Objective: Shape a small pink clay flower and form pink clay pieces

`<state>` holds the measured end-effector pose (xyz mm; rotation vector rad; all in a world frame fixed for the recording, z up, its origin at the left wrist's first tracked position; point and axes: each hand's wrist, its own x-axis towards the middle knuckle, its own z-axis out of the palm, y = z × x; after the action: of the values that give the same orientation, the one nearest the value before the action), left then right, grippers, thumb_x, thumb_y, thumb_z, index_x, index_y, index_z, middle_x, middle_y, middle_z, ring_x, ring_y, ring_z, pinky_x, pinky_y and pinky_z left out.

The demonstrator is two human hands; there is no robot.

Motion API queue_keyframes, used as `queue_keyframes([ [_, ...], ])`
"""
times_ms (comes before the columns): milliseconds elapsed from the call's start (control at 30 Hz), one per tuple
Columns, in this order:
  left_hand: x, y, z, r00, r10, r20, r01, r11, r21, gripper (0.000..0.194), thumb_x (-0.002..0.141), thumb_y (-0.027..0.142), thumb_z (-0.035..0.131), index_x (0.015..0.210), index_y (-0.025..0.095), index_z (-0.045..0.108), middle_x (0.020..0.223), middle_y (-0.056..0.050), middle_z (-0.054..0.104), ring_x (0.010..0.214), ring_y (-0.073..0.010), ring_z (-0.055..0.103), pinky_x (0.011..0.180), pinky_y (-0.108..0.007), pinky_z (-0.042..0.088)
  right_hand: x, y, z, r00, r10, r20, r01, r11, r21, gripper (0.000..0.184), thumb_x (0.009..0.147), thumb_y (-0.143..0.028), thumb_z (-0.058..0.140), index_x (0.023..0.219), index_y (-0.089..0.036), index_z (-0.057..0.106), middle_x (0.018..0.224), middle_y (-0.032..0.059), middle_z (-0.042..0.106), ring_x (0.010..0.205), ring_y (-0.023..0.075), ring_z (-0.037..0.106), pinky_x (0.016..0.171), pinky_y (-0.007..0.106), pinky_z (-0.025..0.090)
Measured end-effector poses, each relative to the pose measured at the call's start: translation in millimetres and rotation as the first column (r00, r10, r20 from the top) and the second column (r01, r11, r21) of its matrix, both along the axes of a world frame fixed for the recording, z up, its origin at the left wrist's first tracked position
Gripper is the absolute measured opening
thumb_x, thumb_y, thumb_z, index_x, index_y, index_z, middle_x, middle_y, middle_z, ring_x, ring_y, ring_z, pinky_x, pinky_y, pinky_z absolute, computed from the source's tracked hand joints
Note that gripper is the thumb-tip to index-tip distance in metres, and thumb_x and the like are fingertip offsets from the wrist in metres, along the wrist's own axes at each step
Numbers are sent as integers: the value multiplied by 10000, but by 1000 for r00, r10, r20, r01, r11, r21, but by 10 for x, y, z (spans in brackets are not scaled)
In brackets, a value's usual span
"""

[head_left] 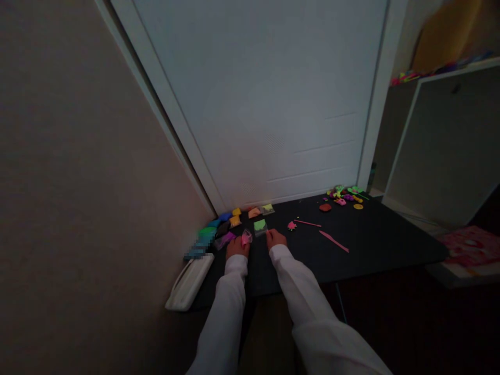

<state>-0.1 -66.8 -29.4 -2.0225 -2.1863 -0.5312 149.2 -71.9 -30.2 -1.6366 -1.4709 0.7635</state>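
Both my arms in white sleeves reach onto a small black table (367, 239). My left hand (236, 247) is closed on a small clear bag of pink clay (246, 238). Just right of it, my right hand (275, 238) has its fingers pinched at the edge of a bag of green clay (260, 226). Several more small bags of coloured clay (234, 219) lie in a row at the table's far left, in blue, orange, yellow, green and purple.
A pink plastic knife (333, 241), a thin pink stick (308, 223) and a small pink piece (291, 225) lie mid-table. Small colourful moulds (344, 196) sit at the far right corner. A white door stands behind, a white case (189, 281) at the left, a white cabinet right.
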Motion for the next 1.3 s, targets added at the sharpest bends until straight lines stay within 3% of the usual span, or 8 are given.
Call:
queue_keyframes([
  [467,-20,440,-18,997,11,72,-10,1000,-17,300,691,287,437,923,117,521,919,-129,525,892,-233,478,755,-320,350,68,338,0,1000,-6,22,4,997,79,252,802,-302,405,991,-157,490,1003,49,511,838,138,513,717,330,436],
  [533,-17,500,-14,995,-7,101,8,1000,-11,318,681,277,448,948,120,520,945,-129,519,901,-230,478,771,-323,350,91,416,18,1000,15,13,-16,993,119,250,801,-320,403,933,-139,512,918,33,539,774,123,525,677,306,440],
  [667,-40,509,-32,981,-105,165,107,994,-2,407,651,246,487,1044,140,486,1013,-99,507,943,-194,471,821,-287,348,90,485,23,998,62,-27,-55,977,207,337,769,-389,386,588,-145,534,554,-22,518,567,99,485,551,226,374],
  [767,-70,417,-70,961,-145,235,142,989,30,433,625,184,499,1052,119,483,1005,-88,520,951,-168,469,851,-259,345,27,425,-23,988,143,-59,-124,958,257,286,741,-387,399,621,-167,538,483,-38,498,464,86,460,472,203,343],
  [833,-66,339,-105,943,-167,288,152,986,74,437,621,173,493,1057,136,478,1035,-75,509,978,-163,449,880,-269,332,-3,373,-64,974,217,-58,-192,940,282,278,746,-378,374,677,-171,546,501,-27,525,446,90,476,462,202,353],
  [933,-23,258,-131,881,-325,345,274,943,187,459,615,152,478,1074,164,473,1053,-72,491,1001,-177,428,892,-311,332,19,340,-86,955,295,-40,-270,914,303,284,764,-363,331,806,-164,529,603,7,574,485,102,512,472,209,385],
  [1067,2,243,-98,864,-351,361,287,933,220,460,592,137,498,1050,182,501,1018,-68,492,968,-184,433,858,-318,360,91,356,-23,946,323,-35,-298,905,305,292,786,-339,299,928,-154,474,693,27,594,554,110,548,514,217,419],
  [1300,9,225,-51,877,-383,291,318,915,248,420,621,186,518,1041,198,510,954,-57,492,904,-181,426,799,-307,374,123,298,53,936,344,77,-348,869,352,223,683,-341,486,769,-179,613,780,41,626,711,146,558,670,253,415],
])
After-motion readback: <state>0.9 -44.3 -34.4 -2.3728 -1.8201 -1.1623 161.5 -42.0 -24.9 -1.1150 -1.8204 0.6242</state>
